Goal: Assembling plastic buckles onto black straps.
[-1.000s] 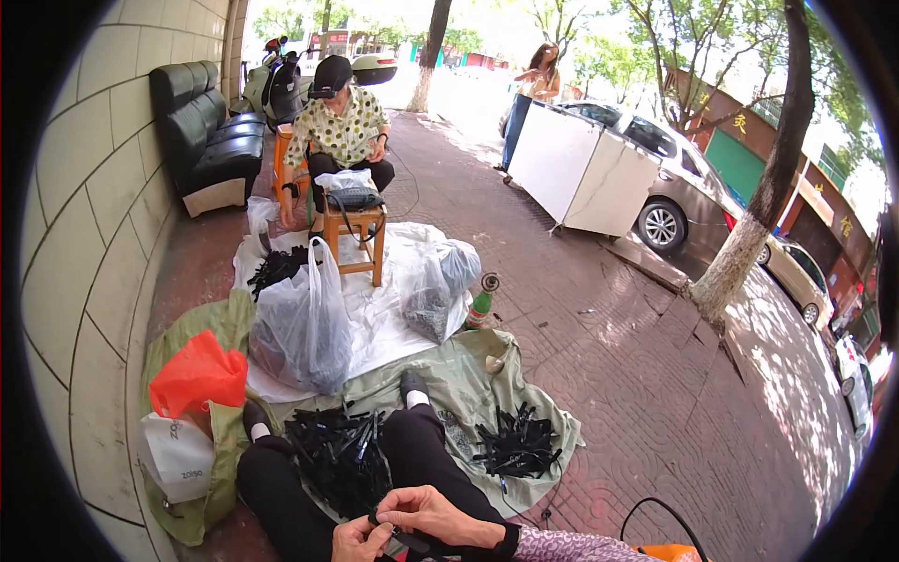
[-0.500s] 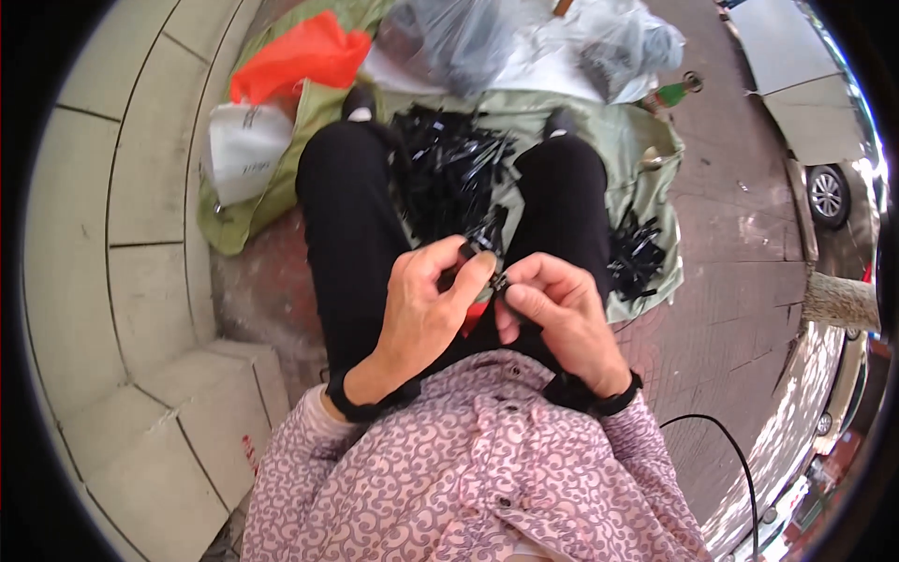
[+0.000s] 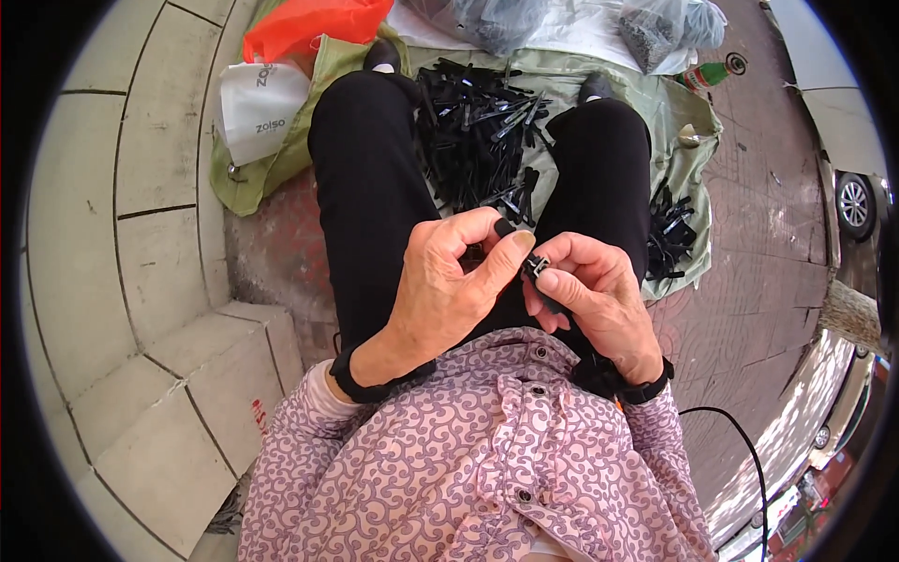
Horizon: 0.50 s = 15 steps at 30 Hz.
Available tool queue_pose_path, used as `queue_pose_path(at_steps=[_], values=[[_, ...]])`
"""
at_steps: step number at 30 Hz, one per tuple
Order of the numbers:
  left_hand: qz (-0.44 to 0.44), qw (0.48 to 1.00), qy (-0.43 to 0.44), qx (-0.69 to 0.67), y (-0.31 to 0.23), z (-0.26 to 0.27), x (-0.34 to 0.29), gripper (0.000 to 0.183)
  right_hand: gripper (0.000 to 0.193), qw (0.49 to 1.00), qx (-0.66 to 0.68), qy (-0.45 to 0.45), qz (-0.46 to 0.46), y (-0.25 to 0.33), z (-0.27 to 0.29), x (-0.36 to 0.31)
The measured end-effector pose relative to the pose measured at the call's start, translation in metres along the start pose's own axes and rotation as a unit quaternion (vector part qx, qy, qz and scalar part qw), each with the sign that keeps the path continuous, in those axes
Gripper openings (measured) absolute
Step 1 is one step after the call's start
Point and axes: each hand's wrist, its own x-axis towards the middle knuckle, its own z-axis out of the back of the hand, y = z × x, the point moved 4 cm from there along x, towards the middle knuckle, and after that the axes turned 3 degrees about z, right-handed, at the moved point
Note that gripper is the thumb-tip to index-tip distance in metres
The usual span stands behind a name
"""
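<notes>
Between thumb and forefinger, my left hand (image 3: pixel 457 272) pinches one end of a short black strap (image 3: pixel 505 228) above my lap. My right hand (image 3: pixel 599 295) grips the strap's other part, at a small black buckle (image 3: pixel 536 266) with a pale metallic edge. The hands are close together, fingertips almost touching at the buckle. Part of the strap is hidden behind the fingers. On the cloth between my feet lies a large heap of similar black pieces (image 3: pixel 473 140). A smaller heap of black pieces (image 3: pixel 670 232) sits beyond my right knee.
The heaps lie on a pale green cloth (image 3: pixel 562 80). A white bag (image 3: pixel 257 117) and a red-orange bag (image 3: pixel 314 26) are at the far left. Clear plastic bags (image 3: pixel 655 37) and a green bottle (image 3: pixel 707 73) are at the far right. A tiled ledge (image 3: pixel 159 272) runs along my left.
The view has shifted, so everything sits lower or further right. Both hands stay on the strap, and its buckle now shows more plainly between the fingertips.
</notes>
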Motion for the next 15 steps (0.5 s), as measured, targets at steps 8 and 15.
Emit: queue_pose_path(at_steps=[8, 15], values=[[0.058, 0.997, 0.025, -0.043, -0.01, 0.003, 0.002, 0.025, 0.014, 0.999, -0.022, 0.014, 0.03, 0.002, 0.003, 0.002], [0.03, 0.999, 0.002, -0.045, -0.01, 0.003, 0.003, 0.028, 0.016, 0.993, -0.034, -0.044, 0.103, 0.007, -0.007, 0.0]])
